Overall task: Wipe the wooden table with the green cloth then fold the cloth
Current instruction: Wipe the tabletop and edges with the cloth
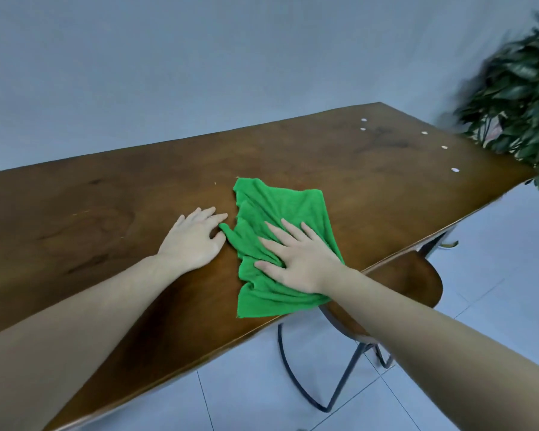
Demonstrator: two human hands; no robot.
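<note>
A green cloth (280,241) lies spread and rumpled on a wooden table (122,219), close to the table's near edge and roughly midway along its length, one corner pointing toward the far side and the nearest corner reaching almost to the edge. The right hand (296,256) presses flat on the cloth's near right part, fingers straight and fanned wide, palm down, with the fabric bunched into ridges around the thumb. The left hand (196,237) rests palm down on the bare wood just left of the cloth, fingers extended and loosely spread; its thumb and fingertips sit at the cloth's left corner, though whether they pinch that corner or merely touch it cannot be told. Both bare forearms reach in from the near side.

The tabletop is dark brown with visible grain and darker blotches. Several small white spots (363,120) dot its far right end, well apart from the cloth, and a few pale specks lie on the wood to the left. A chair (417,284) with a curved wooden seat and thin dark metal legs stands tucked at the near edge, just right of the cloth and partly behind the right forearm. A leafy green plant (523,98), blurred, fills the far right beyond the table's end. Pale tiles cover the floor (495,259), and a plain grey-blue wall (168,73) rises behind the table.
</note>
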